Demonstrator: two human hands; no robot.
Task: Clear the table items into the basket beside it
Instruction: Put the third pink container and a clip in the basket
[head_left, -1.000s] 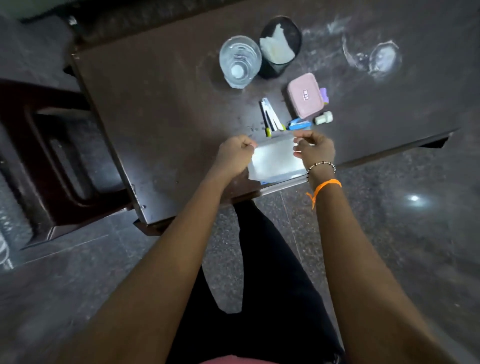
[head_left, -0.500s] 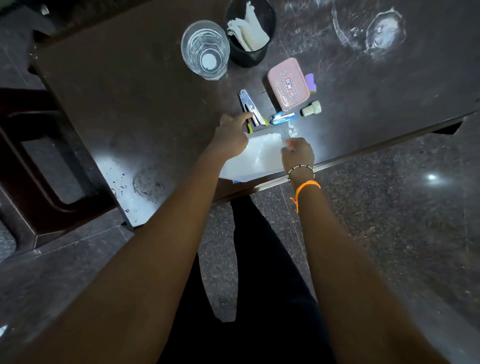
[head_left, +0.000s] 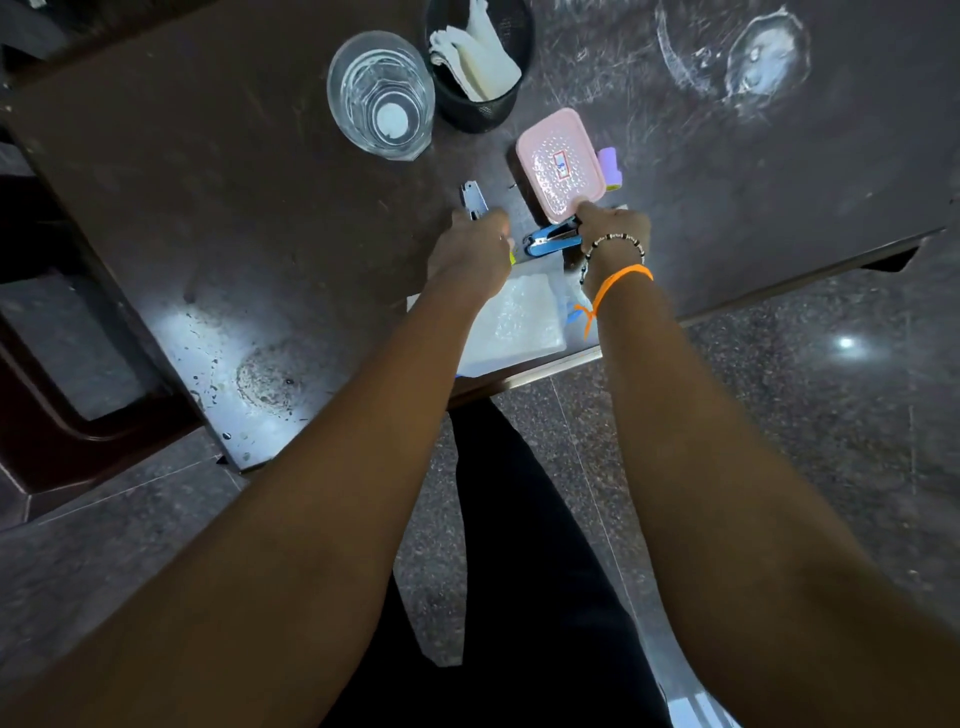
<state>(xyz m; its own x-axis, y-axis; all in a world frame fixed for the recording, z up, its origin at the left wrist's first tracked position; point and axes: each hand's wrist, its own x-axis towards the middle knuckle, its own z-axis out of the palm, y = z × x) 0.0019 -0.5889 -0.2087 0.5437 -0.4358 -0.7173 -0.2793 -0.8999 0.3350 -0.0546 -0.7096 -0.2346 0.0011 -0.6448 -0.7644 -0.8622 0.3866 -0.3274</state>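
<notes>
Dark table (head_left: 218, 208): left hand (head_left: 470, 254) closed over silver stapler (head_left: 474, 197); right hand (head_left: 613, 228) grasping blue stapler (head_left: 550, 241) beside pink box (head_left: 561, 163).

There is one view only, from a wide-angle camera worn on the person's head, looking steeply down and a little forward. It sits close above the near edge of the dark bench (head_left: 218, 218), whose top fills the upper half of the frame and runs tilted, its near corner low on the left. Both forearms stretch up from the bottom corners to the hands, the left hand (head_left: 470, 249) and right hand (head_left: 613, 228), just above the middle. Below the bench edge the view takes in the speckled floor (head_left: 810, 415) and the person's dark trouser leg (head_left: 519, 571). The wide lens bends straight lines toward the frame's edges.
</notes>
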